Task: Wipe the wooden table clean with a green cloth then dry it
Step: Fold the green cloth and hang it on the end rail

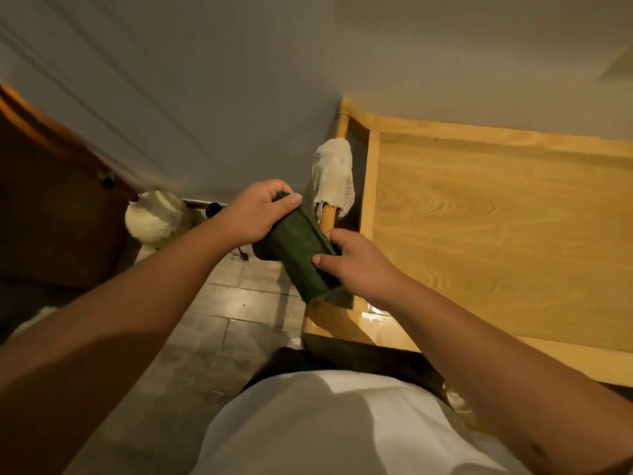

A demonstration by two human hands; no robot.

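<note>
A folded dark green cloth (297, 248) hangs in the air between my two hands, just left of the wooden table (496, 234). My left hand (255, 214) pinches its upper end with thumb on top. My right hand (356, 262) grips its lower right edge, thumb across the fabric. The light wooden tabletop spreads to the right, with a shiny wet patch (375, 317) near its front left corner. A whitish cloth (334, 176) is draped over a wooden rail at the table's left end.
A grey wall runs behind the table. A dark brown wooden door or cabinet (58, 207) stands at the left, a pale round bundle (156, 217) on the floor beside it. Grey floor tiles (219, 323) lie below my arms.
</note>
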